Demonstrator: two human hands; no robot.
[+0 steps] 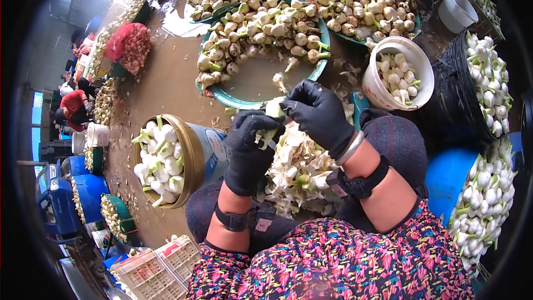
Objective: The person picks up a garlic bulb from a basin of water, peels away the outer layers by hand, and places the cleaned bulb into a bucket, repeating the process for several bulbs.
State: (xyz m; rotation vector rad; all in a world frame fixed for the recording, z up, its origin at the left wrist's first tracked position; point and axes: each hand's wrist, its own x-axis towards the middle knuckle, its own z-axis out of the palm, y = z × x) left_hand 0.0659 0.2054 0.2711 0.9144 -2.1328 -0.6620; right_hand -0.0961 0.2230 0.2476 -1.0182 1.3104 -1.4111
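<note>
Both my hands wear black gloves and meet over a heap of pale garlic skins [297,169]. My left hand [250,147] is closed around a whitish-green garlic bulb [273,107], which shows above its fingers. Pinched fingers of my right hand [321,115] touch the bulb's right side; the fingers partly cover where they grip. A pale scrap [265,138] pokes out under my left fingers, too small to tell what it is. Beyond my hands lies a green-rimmed basin [236,101] with unpeeled garlic along its far side and a few loose bulbs nearer me.
A bucket [186,158] of peeled garlic lies tilted at left. At right stand a white bucket [402,103] with peeled bulbs, a black tub [447,86] and a blue tub [452,175]. More garlic basins [363,8] fill the back. A person in red [74,103] bends over far left.
</note>
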